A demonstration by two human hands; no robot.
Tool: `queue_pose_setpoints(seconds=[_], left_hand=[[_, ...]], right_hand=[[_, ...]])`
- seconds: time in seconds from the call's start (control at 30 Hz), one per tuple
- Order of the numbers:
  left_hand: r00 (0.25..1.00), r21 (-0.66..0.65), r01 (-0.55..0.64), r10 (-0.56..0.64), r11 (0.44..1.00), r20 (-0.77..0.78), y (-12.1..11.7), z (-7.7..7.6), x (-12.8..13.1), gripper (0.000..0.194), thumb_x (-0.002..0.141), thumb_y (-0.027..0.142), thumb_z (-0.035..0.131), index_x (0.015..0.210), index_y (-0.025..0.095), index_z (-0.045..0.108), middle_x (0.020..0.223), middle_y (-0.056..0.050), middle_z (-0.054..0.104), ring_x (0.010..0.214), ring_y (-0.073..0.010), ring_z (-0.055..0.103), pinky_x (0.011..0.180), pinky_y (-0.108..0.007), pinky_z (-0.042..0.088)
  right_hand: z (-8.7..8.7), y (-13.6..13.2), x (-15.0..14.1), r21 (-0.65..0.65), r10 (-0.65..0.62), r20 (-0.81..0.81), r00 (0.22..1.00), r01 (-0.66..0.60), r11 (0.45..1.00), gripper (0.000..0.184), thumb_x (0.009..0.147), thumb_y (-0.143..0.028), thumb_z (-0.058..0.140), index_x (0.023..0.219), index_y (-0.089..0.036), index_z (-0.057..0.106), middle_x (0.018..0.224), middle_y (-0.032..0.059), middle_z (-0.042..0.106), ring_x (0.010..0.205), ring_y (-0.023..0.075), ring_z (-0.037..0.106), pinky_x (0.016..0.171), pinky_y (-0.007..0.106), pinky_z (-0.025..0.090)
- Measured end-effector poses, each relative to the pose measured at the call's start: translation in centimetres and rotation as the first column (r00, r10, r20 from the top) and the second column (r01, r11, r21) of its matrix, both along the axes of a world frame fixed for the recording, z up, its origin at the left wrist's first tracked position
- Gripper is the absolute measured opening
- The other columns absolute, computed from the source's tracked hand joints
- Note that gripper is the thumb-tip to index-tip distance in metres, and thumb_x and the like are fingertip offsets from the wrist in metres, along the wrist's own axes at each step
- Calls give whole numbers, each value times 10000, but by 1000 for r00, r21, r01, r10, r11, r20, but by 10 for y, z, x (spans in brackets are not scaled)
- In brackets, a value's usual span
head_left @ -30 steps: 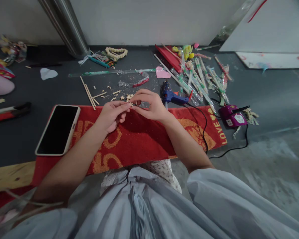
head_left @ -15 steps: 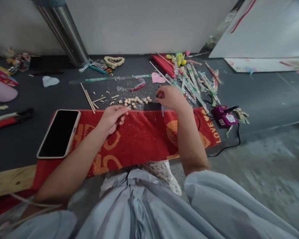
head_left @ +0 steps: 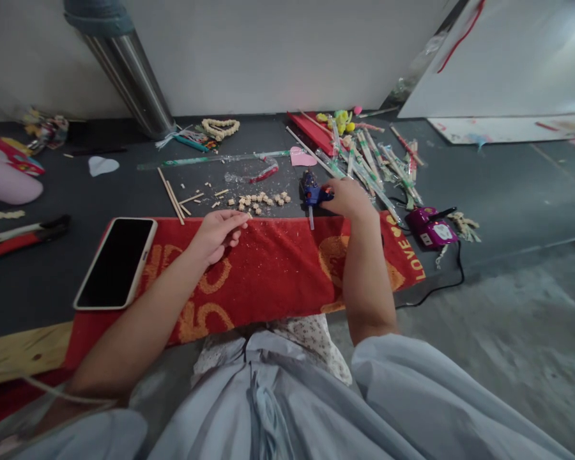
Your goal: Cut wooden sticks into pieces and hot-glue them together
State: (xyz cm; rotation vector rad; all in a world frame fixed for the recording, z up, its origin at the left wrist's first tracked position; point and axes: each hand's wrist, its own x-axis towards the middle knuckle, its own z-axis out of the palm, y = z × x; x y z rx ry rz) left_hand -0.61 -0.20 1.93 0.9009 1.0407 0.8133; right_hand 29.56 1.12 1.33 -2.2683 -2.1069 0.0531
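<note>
My left hand [head_left: 219, 234] is over the red towel [head_left: 278, 275], thumb and forefinger pinched on a small pale wooden piece [head_left: 248, 216]. To the right, my right hand [head_left: 349, 197] has its fingers closed around the handle of a blue glue gun [head_left: 310, 191]. A clear glue stick [head_left: 311, 218] juts from the gun toward me. Between the hands, a pile of small pale wooden pieces [head_left: 261, 202] lies along the towel's far edge. Some thin wooden sticks [head_left: 171, 195] and short cut bits lie left of the pile.
A phone [head_left: 116, 263] lies on the towel's left end, with red-handled pliers [head_left: 23, 236] beyond it. A steel flask [head_left: 138, 83] stands at the back. Wrapped chopsticks [head_left: 371, 153] and a purple corded device [head_left: 431, 228] are at the right.
My right hand has shifted slightly right and down, and the glue gun now shows clearly beside it. My left hand keeps its pinch. The view has tilted a little.
</note>
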Motion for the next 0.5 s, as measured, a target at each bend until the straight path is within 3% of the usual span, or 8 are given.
queue_pose_setpoints(seconds=[0.23, 0.37, 0.43, 0.5], left_hand=[[1000, -11, 9, -9, 1000, -22, 1, -3, 0, 305, 572, 285, 829, 737, 117, 634, 631, 16, 588, 410, -20, 421, 337, -155, 275], [1000, -13, -10, 9, 1000, -12, 1, -3, 0, 304, 562, 275, 831, 731, 112, 638, 617, 15, 593, 400, -24, 425, 327, -154, 285], [1000, -4, -20, 20, 1000, 3, 0, -2, 1, 296, 564, 270, 829, 730, 111, 642, 608, 16, 592, 399, -26, 432, 326, -153, 295], [999, 2, -40, 40, 999, 24, 0, -1, 1, 276, 571, 257, 823, 722, 114, 641, 601, 20, 591, 395, -25, 433, 324, -150, 297]], right_hand=[[-8, 2, 4, 65, 22, -117, 993, -15, 998, 397, 805, -264, 616, 1168, -106, 659, 1086, 185, 676, 1011, 299, 609, 912, 405, 465], [-8, 3, 3, 145, 105, -291, 951, -65, 987, 346, 846, -263, 565, 1154, -119, 627, 1096, 167, 673, 1011, 296, 605, 914, 424, 467], [-8, 3, 0, 193, 167, -468, 868, -84, 978, 325, 878, -302, 532, 1148, -134, 597, 1031, 130, 669, 934, 253, 608, 879, 403, 483], [-6, 2, -6, 202, 202, -704, 681, -82, 976, 319, 907, -400, 504, 1116, -170, 577, 922, 71, 643, 803, 192, 595, 791, 352, 507]])
